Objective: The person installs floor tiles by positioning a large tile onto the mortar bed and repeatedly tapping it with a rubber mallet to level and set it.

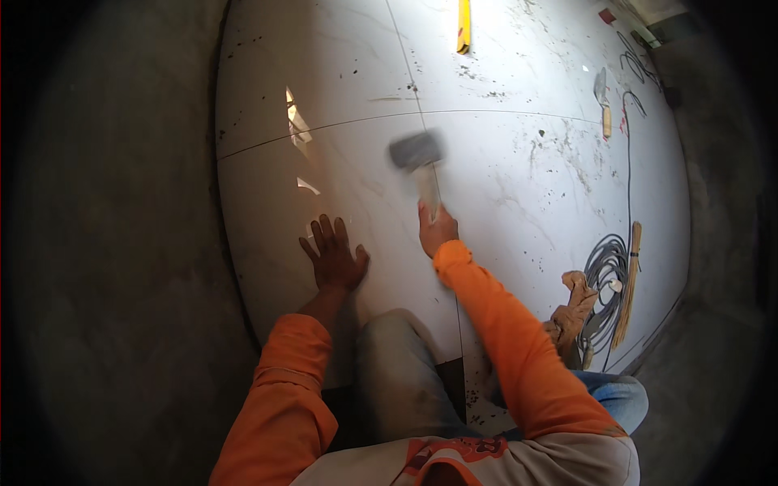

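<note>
The shirt [348, 470] lies nearest in the head view, with a knee [393, 348] beyond it; the left hand [339, 257] spreads palm-down on the pale tile [377, 215], its grip holding nothing; the right hand [438, 232] has its grip wrapped around the handle of the mallet [416, 151], whose blurred head hangs over the joint [420, 104], ahead of both hands; whether it touches the tile I cannot tell; a blow too hard or off-centre could chip an edge at the joint or crack the tile, more so if its bed is uneven; a swing straying left could catch the fingers; grit [543, 133] under the mallet could scratch the tile.
</note>
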Available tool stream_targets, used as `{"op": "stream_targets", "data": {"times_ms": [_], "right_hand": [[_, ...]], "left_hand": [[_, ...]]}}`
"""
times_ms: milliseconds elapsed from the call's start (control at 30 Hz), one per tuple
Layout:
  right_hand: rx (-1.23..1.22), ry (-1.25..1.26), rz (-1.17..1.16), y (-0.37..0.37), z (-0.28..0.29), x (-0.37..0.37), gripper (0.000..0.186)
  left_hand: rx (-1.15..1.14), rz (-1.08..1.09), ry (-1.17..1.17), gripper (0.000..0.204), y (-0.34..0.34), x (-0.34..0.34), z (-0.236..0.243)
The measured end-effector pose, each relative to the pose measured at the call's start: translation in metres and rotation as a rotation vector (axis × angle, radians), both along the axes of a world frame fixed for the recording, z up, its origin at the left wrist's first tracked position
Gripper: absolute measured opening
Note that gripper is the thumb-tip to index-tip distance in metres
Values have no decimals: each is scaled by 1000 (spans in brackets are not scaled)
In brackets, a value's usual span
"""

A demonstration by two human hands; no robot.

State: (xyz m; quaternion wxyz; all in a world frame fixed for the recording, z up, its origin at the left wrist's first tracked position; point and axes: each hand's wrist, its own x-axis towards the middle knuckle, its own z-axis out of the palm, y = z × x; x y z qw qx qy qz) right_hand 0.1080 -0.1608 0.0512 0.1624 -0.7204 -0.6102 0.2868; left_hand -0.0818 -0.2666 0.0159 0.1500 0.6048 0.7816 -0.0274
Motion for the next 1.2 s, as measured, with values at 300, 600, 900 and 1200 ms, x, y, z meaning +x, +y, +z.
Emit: {"op": "stream_targets", "data": {"times_ms": [300,600,900,1200], "right_hand": [[-172,265,11,21,24,19,47],[-203,7,165,6,22,16,36],[-156,43,246,0,53,2,50],[8,35,120,-33,50,-3,42]], "left_hand": [[113,6,-26,79,0,-1,2],[105,10,-19,79,-4,1,2],[127,14,13,76,-2,-9,0],[111,-69,70,71,25,-7,-11]]}}
